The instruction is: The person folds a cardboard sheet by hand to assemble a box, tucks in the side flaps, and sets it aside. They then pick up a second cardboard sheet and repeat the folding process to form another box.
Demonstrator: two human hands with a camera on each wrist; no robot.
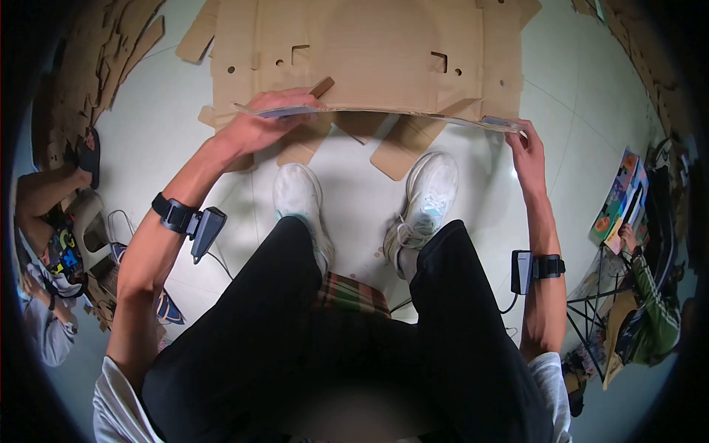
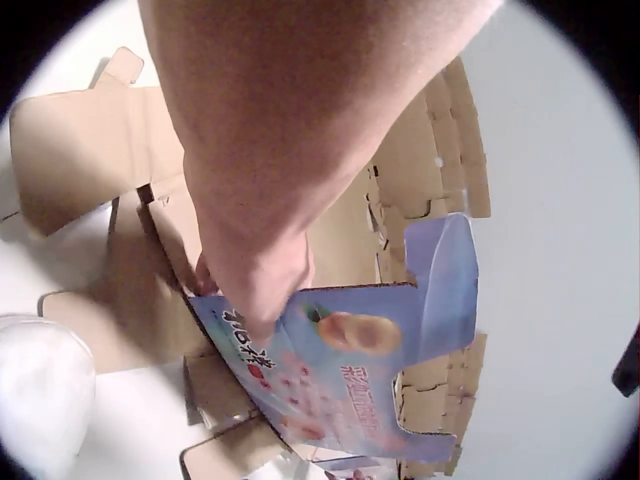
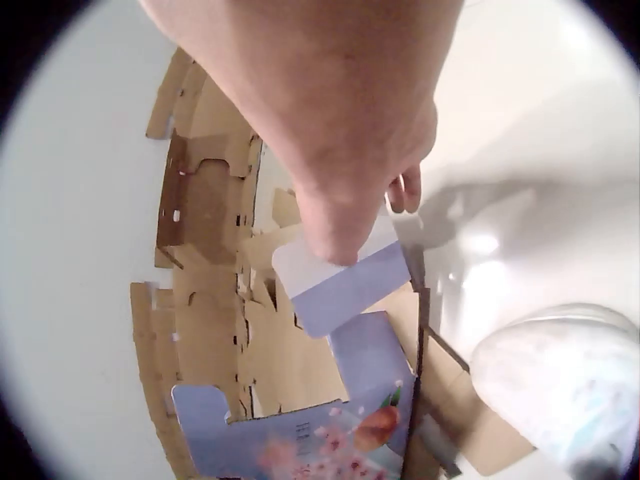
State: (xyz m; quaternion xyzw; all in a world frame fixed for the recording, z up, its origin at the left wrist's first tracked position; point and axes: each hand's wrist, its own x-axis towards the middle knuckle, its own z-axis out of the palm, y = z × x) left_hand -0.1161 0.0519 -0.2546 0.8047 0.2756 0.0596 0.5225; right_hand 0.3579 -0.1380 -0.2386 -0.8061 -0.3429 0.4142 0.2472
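A large unfolded cardboard box (image 1: 377, 74) lies in front of me, plain brown face up, its near panel folded upright. At the left end of that panel's edge my left hand (image 1: 266, 125) grips the cardboard. In the left wrist view the thumb side of the left hand (image 2: 265, 285) overlaps the blue printed face (image 2: 355, 330) with peaches and lettering. My right hand (image 1: 526, 144) pinches a corner flap at the right end. The right wrist view shows the thumb of the right hand (image 3: 345, 215) on a white and lilac flap (image 3: 355, 285), other fingertips beyond its edge.
White shoes (image 1: 299, 188) stand on the pale tiled floor just behind the box. Loose flaps (image 1: 406, 148) stick out under the near panel. Stacked cardboard (image 1: 96, 52) lies at upper left. People sit at both sides, one in a green sleeve (image 1: 650, 317) holding printed cardboard (image 1: 620, 196).
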